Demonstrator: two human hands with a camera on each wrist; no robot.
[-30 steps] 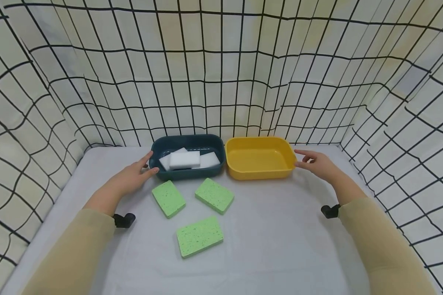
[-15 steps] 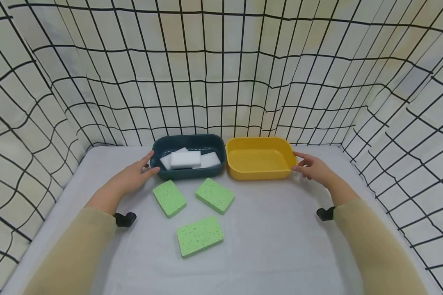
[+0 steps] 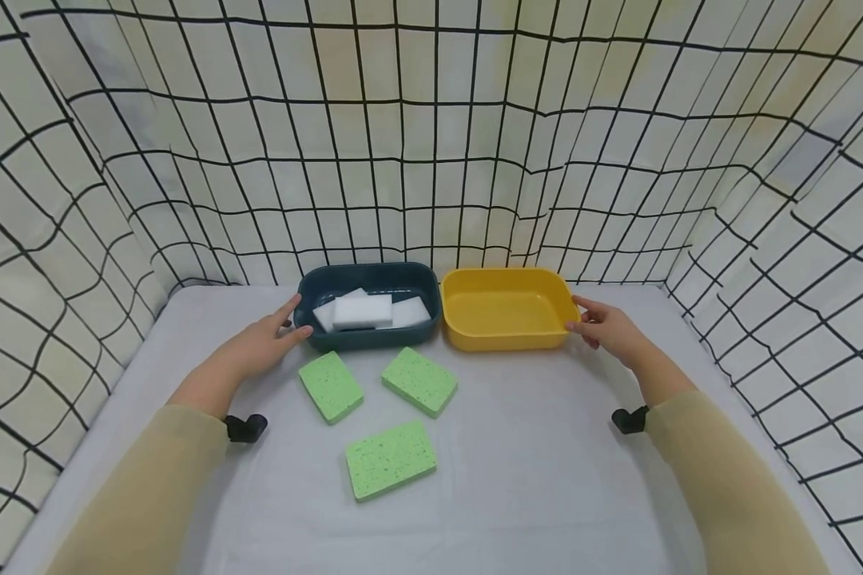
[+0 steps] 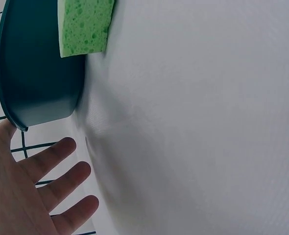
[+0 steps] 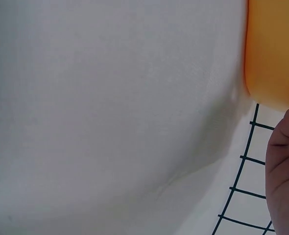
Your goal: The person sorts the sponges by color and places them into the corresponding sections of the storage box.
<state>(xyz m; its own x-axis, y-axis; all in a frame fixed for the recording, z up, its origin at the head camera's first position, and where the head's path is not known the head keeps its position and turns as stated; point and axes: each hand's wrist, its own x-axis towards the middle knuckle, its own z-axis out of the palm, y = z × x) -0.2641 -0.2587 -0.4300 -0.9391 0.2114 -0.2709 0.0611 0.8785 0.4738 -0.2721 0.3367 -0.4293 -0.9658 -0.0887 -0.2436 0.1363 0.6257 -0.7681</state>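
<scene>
A dark teal oblong container [image 3: 348, 341] stands against the mesh, with several white sponge-like blocks [image 3: 363, 310] inside. My left hand [image 3: 259, 345] is at its left end. Thumb and index finger touch the rim, while the other fingers are spread fairly straight in the left wrist view. Beside it is a yellow container [image 3: 503, 307] with a bare floor. My right hand [image 3: 611, 331] holds its right end by the rim, thumb at the front corner and the other fingers curled. Three green speckled sponges [image 3: 391, 461] lie on the cloth in front of the teal container.
Black wire mesh [image 3: 431, 160] rises behind the containers and along both sides, with pale sheeting behind it. White cloth [image 3: 532, 479] covers the table. A black wrist strap with a small device [image 3: 247, 429] shows at each sleeve cuff.
My right hand has moved slightly left, bringing the thumb onto the yellow container's rim. The left hand stays at the teal container. Containers and sponges hold their places.
</scene>
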